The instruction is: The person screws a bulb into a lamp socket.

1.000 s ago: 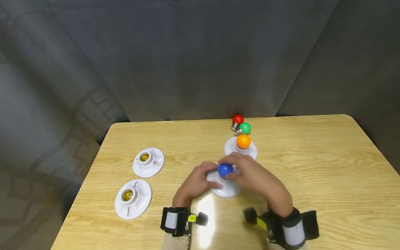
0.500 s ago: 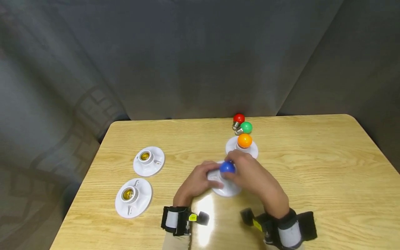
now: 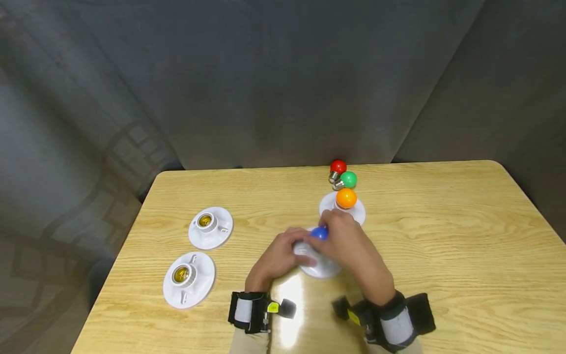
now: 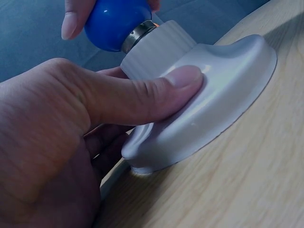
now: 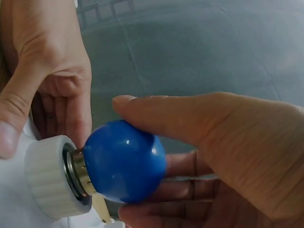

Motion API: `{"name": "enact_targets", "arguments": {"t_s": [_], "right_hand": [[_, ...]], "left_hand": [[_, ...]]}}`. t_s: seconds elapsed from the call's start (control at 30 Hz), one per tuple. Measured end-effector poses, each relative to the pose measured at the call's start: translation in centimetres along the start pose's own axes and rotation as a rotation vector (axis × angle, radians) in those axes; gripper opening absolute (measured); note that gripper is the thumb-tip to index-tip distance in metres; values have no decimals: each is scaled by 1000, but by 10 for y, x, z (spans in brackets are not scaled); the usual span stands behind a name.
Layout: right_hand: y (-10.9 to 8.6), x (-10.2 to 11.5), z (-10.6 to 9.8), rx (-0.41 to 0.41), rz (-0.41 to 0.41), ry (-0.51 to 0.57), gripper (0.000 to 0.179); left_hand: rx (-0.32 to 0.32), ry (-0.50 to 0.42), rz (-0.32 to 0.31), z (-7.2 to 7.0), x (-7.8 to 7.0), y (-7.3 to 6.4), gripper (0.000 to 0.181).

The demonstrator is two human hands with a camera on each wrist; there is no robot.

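My left hand [image 3: 280, 255] holds the near white lamp holder [image 3: 322, 269] against the table, its thumb lying over the round base in the left wrist view. A blue light bulb [image 5: 124, 161] stands in that holder's socket [image 5: 50, 178], with part of its metal screw base showing above the collar. Thumb and fingers of my right hand [image 3: 349, 243] are around the blue bulb, and in the head view they cover much of it. Just behind, another white holder [image 3: 326, 204] carries an orange bulb [image 3: 346, 198].
At the back edge lie a red bulb [image 3: 338, 167] and a green bulb [image 3: 348, 179]. Two white holders with bare sockets, one farther back [image 3: 210, 228] and one nearer [image 3: 189, 280], stand on the left of the wooden table [image 3: 442, 236]. A grey curtain [image 3: 283, 88] hangs behind.
The right hand has turned around the blue bulb, its wrist swinging to the left, and now covers more of the bulb. My left hand has stayed on the holder.
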State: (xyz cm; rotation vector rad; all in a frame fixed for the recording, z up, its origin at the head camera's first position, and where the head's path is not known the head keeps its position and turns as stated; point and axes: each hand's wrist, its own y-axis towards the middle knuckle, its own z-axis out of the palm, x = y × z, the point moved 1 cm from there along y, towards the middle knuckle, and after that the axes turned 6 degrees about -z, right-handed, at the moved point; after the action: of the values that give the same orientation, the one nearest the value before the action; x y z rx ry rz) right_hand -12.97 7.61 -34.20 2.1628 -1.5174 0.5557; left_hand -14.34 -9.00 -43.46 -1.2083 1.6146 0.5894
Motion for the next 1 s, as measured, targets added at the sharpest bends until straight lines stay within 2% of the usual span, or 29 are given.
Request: {"name": "enact_targets", "arguments": {"t_s": [0.13, 0.23, 0.3, 0.43, 0.63, 0.8, 1.0], "right_hand": [[0, 1, 0, 17, 79, 2, 40], [-1, 2, -2, 29, 95, -5, 45], [-2, 2, -5, 35, 65, -25, 46], [-7, 3, -14, 60, -59, -33, 48], [-15, 6, -24, 149, -228, 44, 41], [-15, 4, -22, 207, -253, 35, 40], [-12, 2, -17, 168, -227, 45, 25]], "left_hand": [[1, -8, -5, 0, 0, 0, 45], [2, 3, -2, 0, 0, 0, 48], [2, 19, 11, 0, -1, 0, 50], [-3, 46, 37, 0, -1, 1, 53], [-4, 46, 43, 0, -4, 1, 59], [-14, 66, 55, -1, -4, 2, 56], [-14, 72, 52, -1, -3, 0, 61]]}}
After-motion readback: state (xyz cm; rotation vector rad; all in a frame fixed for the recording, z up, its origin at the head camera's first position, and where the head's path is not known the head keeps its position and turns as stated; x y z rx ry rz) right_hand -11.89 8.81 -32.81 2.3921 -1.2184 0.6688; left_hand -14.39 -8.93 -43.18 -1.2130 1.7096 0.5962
